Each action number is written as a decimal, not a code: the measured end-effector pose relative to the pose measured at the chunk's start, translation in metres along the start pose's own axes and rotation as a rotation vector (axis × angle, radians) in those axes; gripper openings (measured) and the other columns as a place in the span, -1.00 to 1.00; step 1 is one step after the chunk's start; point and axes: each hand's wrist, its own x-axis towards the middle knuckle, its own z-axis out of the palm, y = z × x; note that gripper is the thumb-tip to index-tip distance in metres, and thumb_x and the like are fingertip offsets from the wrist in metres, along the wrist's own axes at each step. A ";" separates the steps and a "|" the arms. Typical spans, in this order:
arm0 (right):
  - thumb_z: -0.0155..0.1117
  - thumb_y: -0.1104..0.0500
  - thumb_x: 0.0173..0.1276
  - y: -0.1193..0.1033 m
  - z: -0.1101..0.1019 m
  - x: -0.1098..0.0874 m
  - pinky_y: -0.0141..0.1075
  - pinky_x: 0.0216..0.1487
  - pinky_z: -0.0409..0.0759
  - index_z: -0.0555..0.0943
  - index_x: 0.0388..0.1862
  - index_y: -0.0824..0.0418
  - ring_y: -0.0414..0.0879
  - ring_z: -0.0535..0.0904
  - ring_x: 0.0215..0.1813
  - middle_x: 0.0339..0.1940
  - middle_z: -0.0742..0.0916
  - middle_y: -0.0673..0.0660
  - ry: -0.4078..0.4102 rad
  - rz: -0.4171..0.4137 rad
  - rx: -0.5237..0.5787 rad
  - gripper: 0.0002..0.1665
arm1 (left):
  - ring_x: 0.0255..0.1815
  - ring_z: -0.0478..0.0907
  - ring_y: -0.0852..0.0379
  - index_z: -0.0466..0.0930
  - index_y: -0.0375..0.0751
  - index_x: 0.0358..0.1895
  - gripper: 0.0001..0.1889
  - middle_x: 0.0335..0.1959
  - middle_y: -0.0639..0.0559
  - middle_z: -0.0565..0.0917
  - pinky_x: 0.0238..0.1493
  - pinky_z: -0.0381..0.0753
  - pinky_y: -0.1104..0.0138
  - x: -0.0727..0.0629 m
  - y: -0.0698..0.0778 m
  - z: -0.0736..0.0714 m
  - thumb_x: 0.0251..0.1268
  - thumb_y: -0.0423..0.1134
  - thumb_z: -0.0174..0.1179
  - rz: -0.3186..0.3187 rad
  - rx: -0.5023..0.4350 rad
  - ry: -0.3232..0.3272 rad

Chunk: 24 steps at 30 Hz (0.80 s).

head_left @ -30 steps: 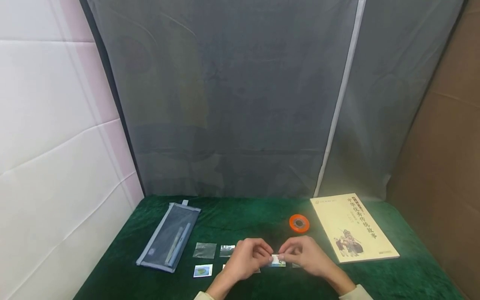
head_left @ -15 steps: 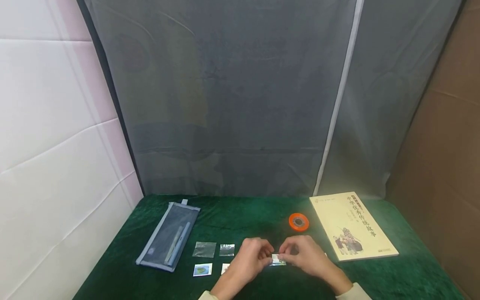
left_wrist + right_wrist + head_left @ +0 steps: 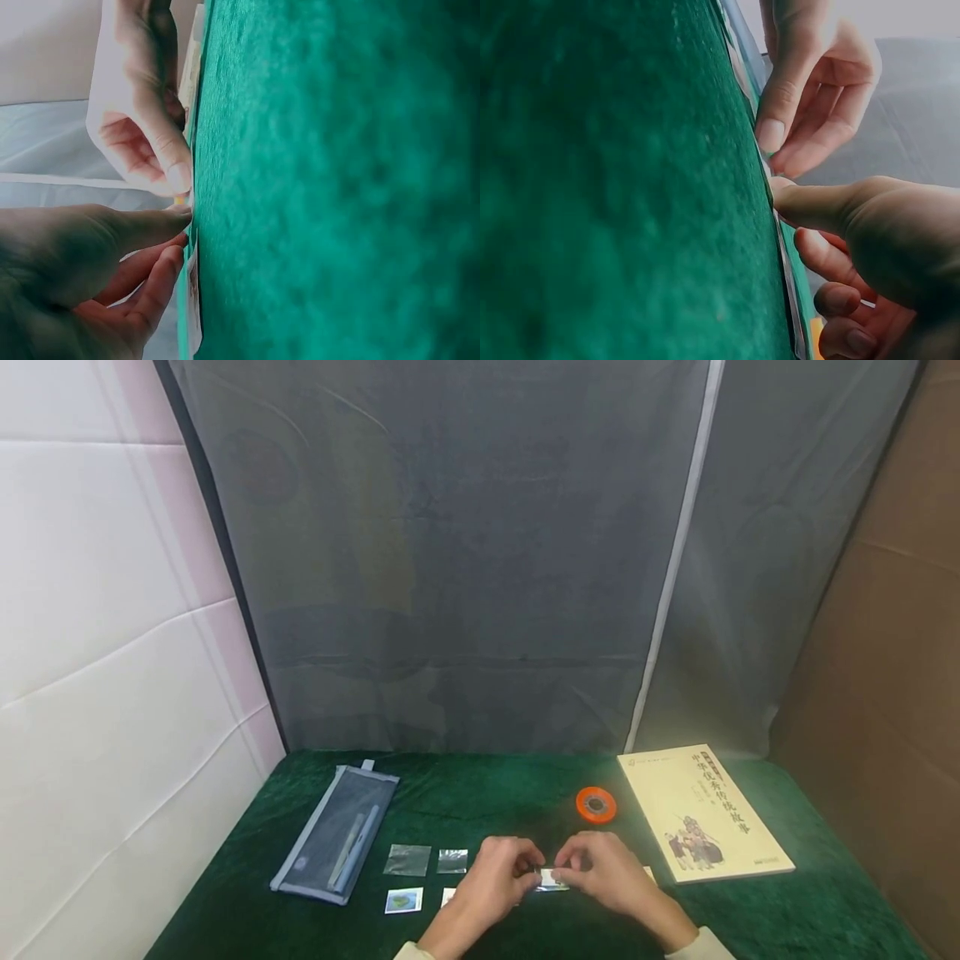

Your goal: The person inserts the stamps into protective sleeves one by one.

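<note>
Low over the green cloth, both hands meet at a small stamp-like picture card with a pale border. My left hand pinches its left edge between thumb and fingers. The right hand has its thumb on the card's right side, index fingertip curled close behind. In both wrist views, the thumbs lie right at the cloth, fingertips nearly together; the card shows only as a thin edge. Left of the hands lie a blue-green picture card, another card mostly hidden by the left hand, and two clear plastic sleeves.
A blue mesh pouch holding pen-like items lies at the left. Behind the right hand sits an orange tape roll, with a cream book further right. A yellowish edge shows beside the right hand. A grey curtain hangs behind.
Both hands stay at the card, with slight finger shifts. The right hand covers a little more of it, and a yellowish edge now shows beyond that hand. The head view has shifted slightly.
</note>
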 end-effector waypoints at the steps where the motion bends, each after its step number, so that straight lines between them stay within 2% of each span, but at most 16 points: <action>1: 0.63 -0.10 0.33 -0.001 0.001 0.000 -0.39 -0.36 0.47 0.80 -0.30 -0.22 -0.38 0.48 -0.43 -0.51 0.61 -0.28 0.004 -0.002 -0.002 -0.89 | -0.38 0.59 0.43 0.85 -0.13 -0.18 -0.83 -0.31 0.10 0.83 -0.33 0.61 0.50 0.000 -0.001 -0.001 0.24 -0.46 0.53 -0.004 -0.006 0.001; 5: 0.63 -0.11 0.33 -0.003 0.001 0.000 -0.39 -0.37 0.46 0.80 -0.30 -0.21 -0.38 0.47 -0.44 -0.51 0.60 -0.29 0.010 0.001 -0.011 -0.88 | -0.36 0.61 0.44 0.85 -0.15 -0.17 -0.83 -0.28 0.07 0.84 -0.30 0.64 0.50 -0.001 -0.006 -0.008 0.26 -0.47 0.53 0.005 -0.004 0.025; 12: 0.57 -0.10 0.41 -0.006 -0.002 0.000 -0.39 -0.39 0.47 0.81 -0.18 -0.13 -0.38 0.47 -0.46 -0.52 0.60 -0.26 0.023 -0.008 0.013 -0.86 | -0.29 0.72 0.33 0.84 -0.16 -0.17 -0.83 -0.24 0.05 0.86 -0.25 0.71 0.41 -0.001 -0.016 -0.027 0.26 -0.48 0.51 0.026 0.046 0.092; 17: 0.54 -0.06 0.44 -0.018 0.003 0.001 -0.41 -0.34 0.49 0.80 -0.18 -0.16 -0.40 0.50 -0.40 -0.47 0.63 -0.28 -0.011 -0.062 0.043 -0.92 | -0.17 0.75 0.19 0.85 -0.10 -0.13 -0.87 -0.20 0.12 0.88 -0.12 0.71 0.28 0.000 -0.028 -0.034 0.35 -0.40 0.48 0.068 0.108 0.110; 21: 0.55 -0.05 0.44 -0.033 0.014 0.005 -0.41 -0.24 0.54 0.81 -0.13 -0.10 -0.41 0.53 -0.31 -0.39 0.66 -0.30 -0.074 -0.142 0.064 -0.87 | -0.06 0.73 0.13 0.85 -0.06 -0.10 -0.90 -0.17 0.17 0.87 0.02 0.71 0.14 -0.002 -0.037 -0.039 0.43 -0.33 0.44 0.092 0.163 0.103; 24: 0.58 -0.08 0.42 -0.043 0.023 0.007 -0.41 -0.19 0.53 0.82 -0.09 -0.08 -0.40 0.51 -0.26 -0.37 0.65 -0.30 -0.100 -0.178 0.044 -0.81 | -0.05 0.72 0.14 0.85 -0.08 -0.07 -0.91 -0.15 0.17 0.86 0.06 0.72 0.14 -0.002 -0.041 -0.042 0.53 -0.28 0.37 0.105 0.173 0.055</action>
